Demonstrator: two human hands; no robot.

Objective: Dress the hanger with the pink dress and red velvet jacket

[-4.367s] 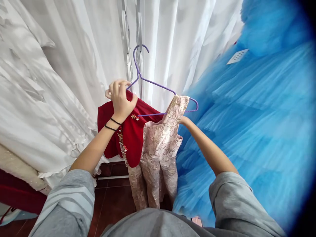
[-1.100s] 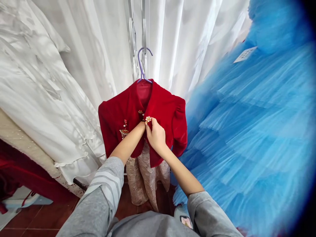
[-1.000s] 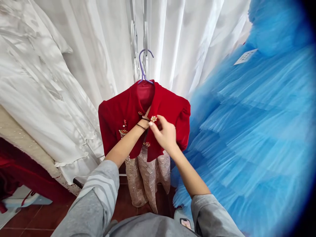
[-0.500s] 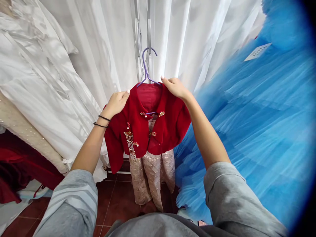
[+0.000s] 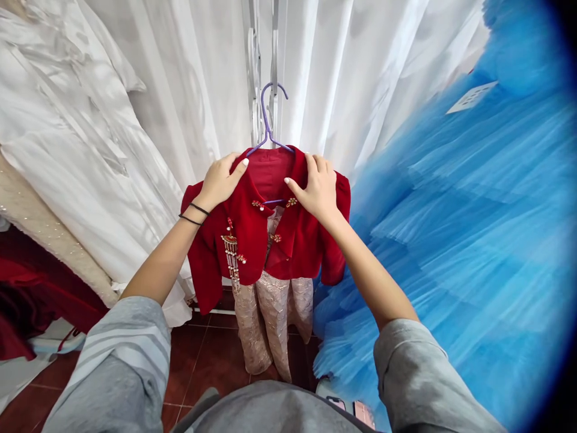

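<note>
A red velvet jacket (image 5: 250, 249) hangs on a purple hanger (image 5: 267, 123) in front of me, over a pale pink patterned garment (image 5: 273, 307). My left hand (image 5: 223, 177) grips the jacket's left shoulder beside the collar, thumb on the front and fingers over the back. On the other shoulder, my right hand (image 5: 318, 186) holds the cloth, its thumb at the collar edge near a beaded flower clasp (image 5: 292, 202). A beaded tassel ornament (image 5: 231, 258) dangles on the left front. The jacket's front hangs partly apart below the collar.
White gowns (image 5: 67, 150) hang at the left, with dark red cloth (image 5: 27, 288) below. A full blue tulle dress (image 5: 451, 240) fills the right side. Behind the hanger are a metal stand (image 5: 274, 60) and white curtain (image 5: 189, 72). Reddish tiles (image 5: 211, 361) cover the floor.
My right hand has shifted inward and down from the outer shoulder to the collar side, its fingers now over the shoulder. My left hand has slid slightly toward the collar. The right sleeve hangs freer.
</note>
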